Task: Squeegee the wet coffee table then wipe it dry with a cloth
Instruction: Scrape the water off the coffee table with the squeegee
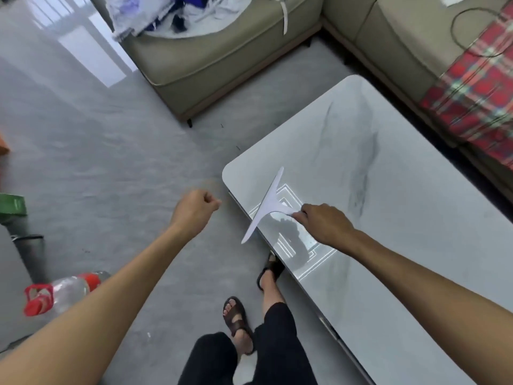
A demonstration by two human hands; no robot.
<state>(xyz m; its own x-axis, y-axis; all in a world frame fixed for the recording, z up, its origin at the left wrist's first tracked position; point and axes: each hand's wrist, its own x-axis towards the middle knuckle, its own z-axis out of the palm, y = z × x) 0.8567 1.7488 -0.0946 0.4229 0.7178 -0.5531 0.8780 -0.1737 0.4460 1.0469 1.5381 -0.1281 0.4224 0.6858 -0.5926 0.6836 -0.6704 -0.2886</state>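
Now the right hand point(324, 226) grips a white squeegee point(268, 207) on the coffee table point(388, 162), left hand point(194, 209) fisted empty, red-capped plastic bottle point(66, 293) nearby.

1. No text, label, brand, number or sign can be read anywhere in the head view.
2. The green box point(12, 203) on the floor at the left edge is too blurred for any print on it to be made out.
3. The clear plastic bottle point(66, 293) with red fittings, lying on the floor at lower left, shows no lettering that can be read.
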